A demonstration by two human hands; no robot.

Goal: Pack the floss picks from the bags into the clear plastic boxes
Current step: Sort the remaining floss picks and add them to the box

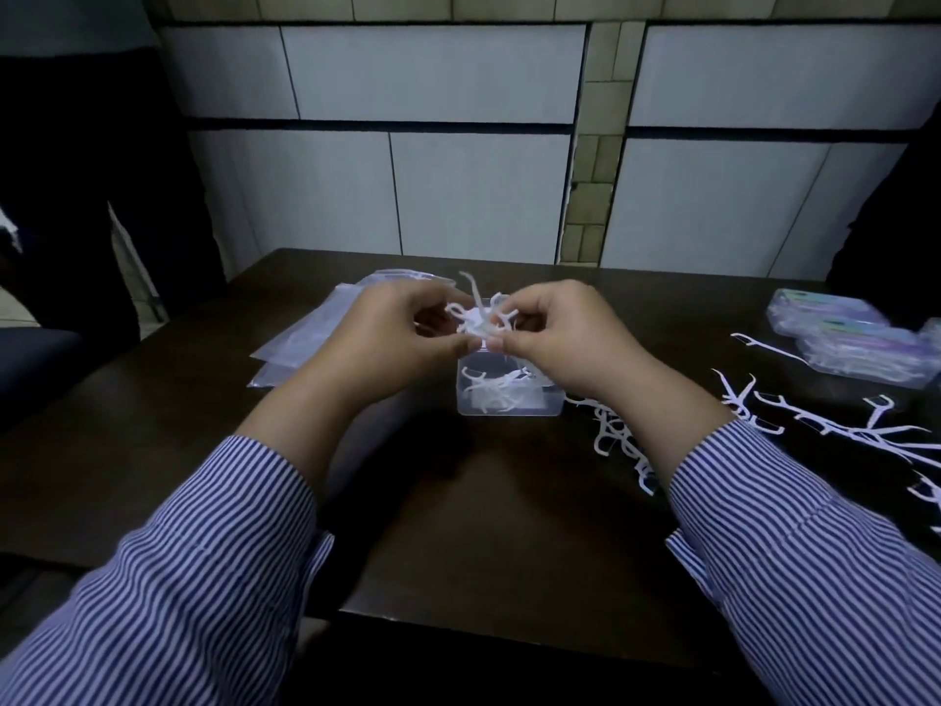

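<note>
Seen from the head camera, two hands in blue-striped sleeves meet just above a dark counter point(458, 501). The left hand point(392, 338) and the right hand point(565, 338) both have their fingers curled inward, pinching between them a small tangled bunch of white floss picks point(483, 318). One pick's thin handle sticks up out of the bunch, away from the person.

Directly beneath the hands, a little nearer the person, sits an open clear plastic box point(509, 400) with a few picks already lying loose inside it. Beyond the left hand, on its outer side, lie flat clear bags point(305, 333). Under the right wrist, and spreading outward past it, loose picks point(814, 425) are scattered on the counter. Farther out on the right side, near the counter's edge, rest filled clear boxes point(855, 343), blurred, with pale coloured labels.

Judging from their look, the picks are very light, thin, stiff plastic with hooked heads that snag on one another, so a bunch probably clings together and drops unevenly. They seem unlikely to break, but the fine floss strand could catch. The straight handles look like the best place to pinch, with heads lined up one way so they lie flat in the box. The box itself appears light and could slide if nudged.
</note>
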